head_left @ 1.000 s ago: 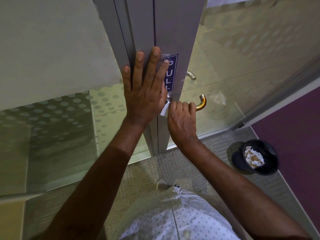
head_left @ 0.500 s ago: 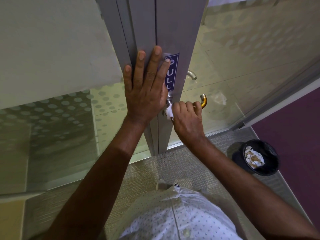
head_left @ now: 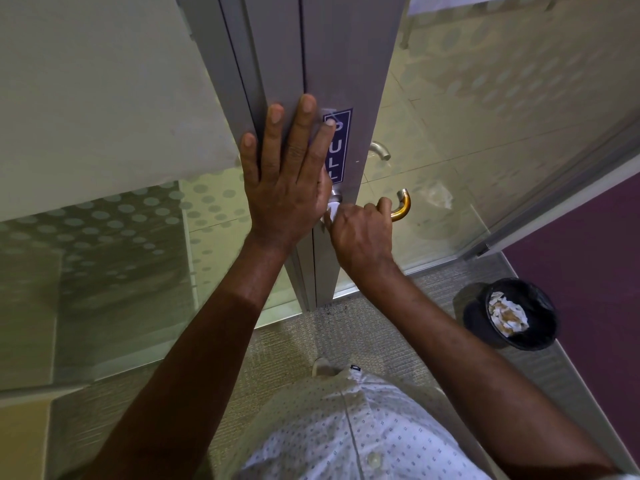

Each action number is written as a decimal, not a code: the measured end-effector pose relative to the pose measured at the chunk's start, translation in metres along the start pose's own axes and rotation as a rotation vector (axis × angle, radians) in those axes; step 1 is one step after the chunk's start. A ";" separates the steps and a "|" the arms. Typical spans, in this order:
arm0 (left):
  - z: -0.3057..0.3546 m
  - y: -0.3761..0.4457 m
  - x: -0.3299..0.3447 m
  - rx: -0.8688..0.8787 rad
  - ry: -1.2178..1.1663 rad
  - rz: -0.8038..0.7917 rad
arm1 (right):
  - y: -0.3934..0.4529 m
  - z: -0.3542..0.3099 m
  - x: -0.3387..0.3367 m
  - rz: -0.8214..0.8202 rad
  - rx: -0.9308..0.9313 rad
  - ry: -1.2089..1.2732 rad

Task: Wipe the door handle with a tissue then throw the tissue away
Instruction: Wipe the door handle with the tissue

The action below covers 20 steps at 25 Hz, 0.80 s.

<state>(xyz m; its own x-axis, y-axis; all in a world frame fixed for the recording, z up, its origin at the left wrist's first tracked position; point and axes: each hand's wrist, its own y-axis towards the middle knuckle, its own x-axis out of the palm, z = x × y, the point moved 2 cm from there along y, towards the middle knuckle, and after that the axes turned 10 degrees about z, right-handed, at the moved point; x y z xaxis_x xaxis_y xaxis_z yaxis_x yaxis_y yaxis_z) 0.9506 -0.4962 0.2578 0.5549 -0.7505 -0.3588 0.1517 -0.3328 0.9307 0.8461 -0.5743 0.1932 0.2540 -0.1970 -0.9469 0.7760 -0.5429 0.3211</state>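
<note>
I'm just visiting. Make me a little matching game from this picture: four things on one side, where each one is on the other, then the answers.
Things:
1. left hand
2. tissue
3. bin
4. PULL sign

Places:
A. on the floor, at the right
B. flat against the door frame
C. stuck on the frame above the door handle
D. bunched in the right hand on the handle

Pairs: 1-B, 2-D, 3-A, 4-C
</note>
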 end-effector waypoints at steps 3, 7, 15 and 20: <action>0.001 -0.002 0.000 -0.002 -0.007 -0.005 | -0.020 -0.006 0.003 0.148 0.084 0.031; 0.004 -0.009 0.001 0.026 0.014 -0.046 | -0.030 -0.006 0.005 0.139 0.043 -0.013; 0.002 -0.010 0.002 0.024 0.019 -0.041 | -0.007 0.010 0.005 0.126 -0.082 0.089; 0.001 -0.011 0.003 0.025 0.010 -0.037 | -0.034 0.054 0.011 0.262 -0.247 0.017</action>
<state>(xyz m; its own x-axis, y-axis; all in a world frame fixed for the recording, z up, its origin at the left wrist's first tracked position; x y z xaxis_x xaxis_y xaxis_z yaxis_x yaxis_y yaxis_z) 0.9495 -0.4957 0.2466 0.5577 -0.7317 -0.3920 0.1514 -0.3746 0.9147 0.7916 -0.6021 0.1732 0.4709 -0.2884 -0.8337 0.7987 -0.2621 0.5417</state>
